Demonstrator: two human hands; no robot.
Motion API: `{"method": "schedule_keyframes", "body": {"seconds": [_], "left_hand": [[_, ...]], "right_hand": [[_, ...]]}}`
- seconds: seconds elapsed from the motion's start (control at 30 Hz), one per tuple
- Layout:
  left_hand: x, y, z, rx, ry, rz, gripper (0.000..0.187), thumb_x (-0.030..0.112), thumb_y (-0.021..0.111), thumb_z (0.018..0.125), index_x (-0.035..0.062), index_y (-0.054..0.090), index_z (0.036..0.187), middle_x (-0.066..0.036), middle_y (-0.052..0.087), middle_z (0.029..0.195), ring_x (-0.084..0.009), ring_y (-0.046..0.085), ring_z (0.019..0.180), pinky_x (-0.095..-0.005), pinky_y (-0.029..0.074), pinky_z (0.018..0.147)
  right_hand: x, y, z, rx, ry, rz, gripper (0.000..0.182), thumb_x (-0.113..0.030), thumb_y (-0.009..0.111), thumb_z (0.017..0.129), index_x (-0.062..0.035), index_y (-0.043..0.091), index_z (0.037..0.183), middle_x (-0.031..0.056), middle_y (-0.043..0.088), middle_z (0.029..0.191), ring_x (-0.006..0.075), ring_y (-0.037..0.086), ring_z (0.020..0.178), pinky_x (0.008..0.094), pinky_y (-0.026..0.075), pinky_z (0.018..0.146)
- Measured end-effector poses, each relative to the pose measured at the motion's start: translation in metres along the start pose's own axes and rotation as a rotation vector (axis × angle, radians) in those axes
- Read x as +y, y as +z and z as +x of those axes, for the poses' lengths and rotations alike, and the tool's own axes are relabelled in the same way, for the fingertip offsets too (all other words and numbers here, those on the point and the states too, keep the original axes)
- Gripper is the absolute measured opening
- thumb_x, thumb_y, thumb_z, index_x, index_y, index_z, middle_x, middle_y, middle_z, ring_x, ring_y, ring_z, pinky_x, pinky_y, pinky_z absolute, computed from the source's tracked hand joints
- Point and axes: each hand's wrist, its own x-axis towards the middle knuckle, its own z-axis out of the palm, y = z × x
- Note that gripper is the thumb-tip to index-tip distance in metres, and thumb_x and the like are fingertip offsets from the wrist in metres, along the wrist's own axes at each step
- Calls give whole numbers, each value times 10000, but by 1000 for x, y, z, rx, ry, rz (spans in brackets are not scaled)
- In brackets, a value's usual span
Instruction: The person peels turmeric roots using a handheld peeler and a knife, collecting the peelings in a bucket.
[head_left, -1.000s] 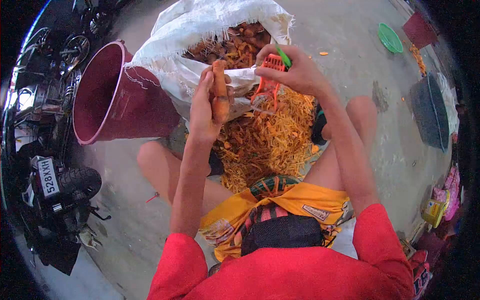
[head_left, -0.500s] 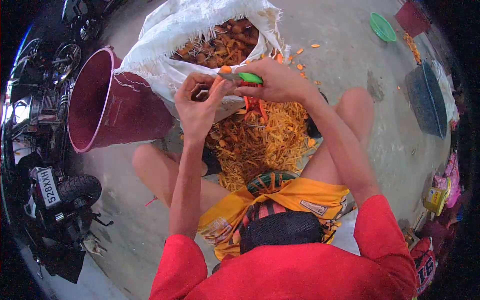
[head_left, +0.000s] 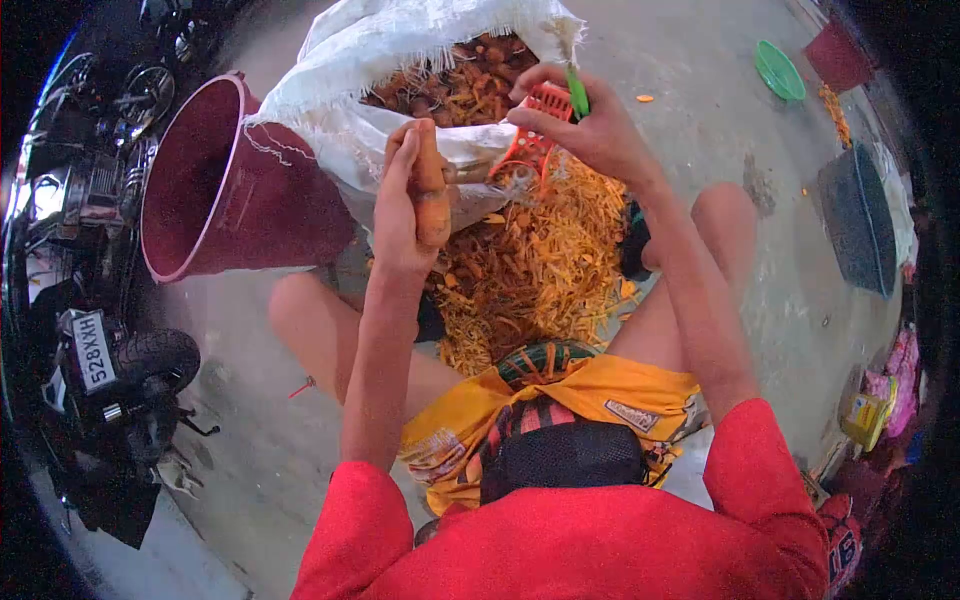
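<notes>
My left hand (head_left: 396,205) is closed around a carrot (head_left: 431,190), held upright in front of the sack. My right hand (head_left: 605,125) grips a red slotted peeler (head_left: 530,145), whose working end points down and left towards the carrot. A small knife with a green handle (head_left: 577,92) is also tucked in that hand; its blade is hidden. Below both hands lies a heap of orange peelings (head_left: 550,265) between my legs. A white woven sack (head_left: 330,120) stands open just beyond, with brownish-orange roots and scraps inside.
A large dark red bucket (head_left: 285,205) lies tipped at left, beside a parked motorcycle (head_left: 125,380). To the right are a dark grey tub (head_left: 855,220), a green basin (head_left: 780,70) and a yellow packet (head_left: 865,415). Orange slices dot the concrete floor (head_left: 690,130).
My hands have moved apart. The knife, earlier at the carrot's end, has swung upright in my right hand, which now grips the red peeler. My left hand has turned the carrot upright.
</notes>
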Motion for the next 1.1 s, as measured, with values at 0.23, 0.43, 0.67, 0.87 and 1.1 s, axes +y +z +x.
{"method": "schedule_keyframes", "body": {"seconds": [0.23, 0.43, 0.67, 0.87, 1.1], "left_hand": [[-19, 14, 0, -69, -156, -101, 219, 251, 512, 1065, 138, 555, 1248, -29, 622, 1153, -143, 637, 1013, -318, 566, 866], [-25, 4, -1, -171, -179, -117, 239, 267, 482, 1079, 127, 553, 1258, -32, 626, 1188, -152, 641, 1038, -330, 568, 868], [-19, 10, -1, -11, -242, -127, 232, 227, 464, 1078, 122, 558, 1262, -47, 635, 1144, -156, 651, 994, -331, 585, 822], [-35, -12, -3, -151, -245, -194, 245, 221, 448, 1078, 117, 539, 1281, -47, 617, 1177, -143, 661, 970, -313, 587, 791], [-10, 19, -16, -73, -249, -248, 296, 278, 513, 1058, 82, 550, 1277, -30, 642, 1080, -131, 658, 930, -299, 581, 770]], "right_hand": [[-38, 36, -12, -13, -422, 20, 390, -237, 881, 779, -57, 668, 1051, 46, 712, 929, 102, 643, 845, 288, 533, 778], [-13, 34, 1, 2, -312, 49, 359, -243, 867, 800, -36, 686, 1031, 48, 721, 935, 102, 650, 848, 287, 536, 767], [6, 24, 14, 180, -133, 160, 282, -223, 855, 815, -69, 702, 995, 19, 731, 987, 84, 656, 934, 283, 532, 808], [12, 28, 17, 189, -160, 149, 281, -183, 837, 824, -54, 696, 1030, 42, 734, 1007, 122, 670, 948, 307, 537, 849], [-33, 45, -9, 18, -434, 36, 325, -239, 862, 803, -61, 702, 1023, 48, 743, 872, 120, 694, 875, 301, 542, 794]]}}
